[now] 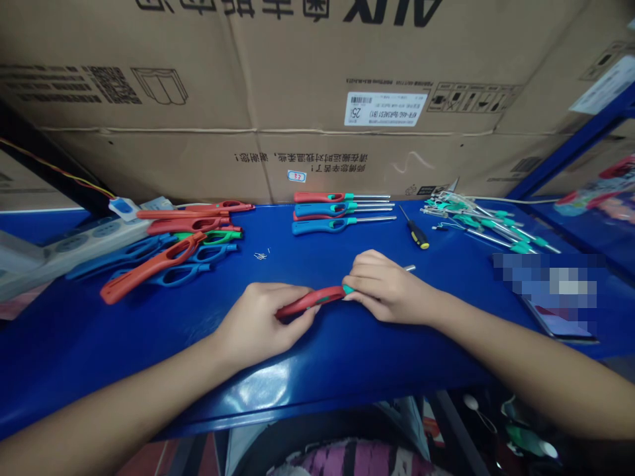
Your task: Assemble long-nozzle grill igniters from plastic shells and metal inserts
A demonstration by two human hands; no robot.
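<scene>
A red long-nose lighter (325,295) lies level between my two hands, just above the blue table. My left hand (265,324) is closed around its red handle. The fingers of my right hand (384,287) wrap the green collar (348,289) and the metal tube, whose silver tip shows past my knuckles. Behind them, several red and blue lighters (325,227) with metal tubes lie in a stack. A heap of red, blue, green and orange handle shells (153,268) sits to the left. On the right is a pile of metal tubes with green collars (496,225).
A black and yellow screwdriver (417,233) lies near the tubes. Small screws (260,255) are scattered in the middle. A power strip (99,241) runs along the left; a phone (560,314) lies right. A large cardboard box (297,145) walls off the back.
</scene>
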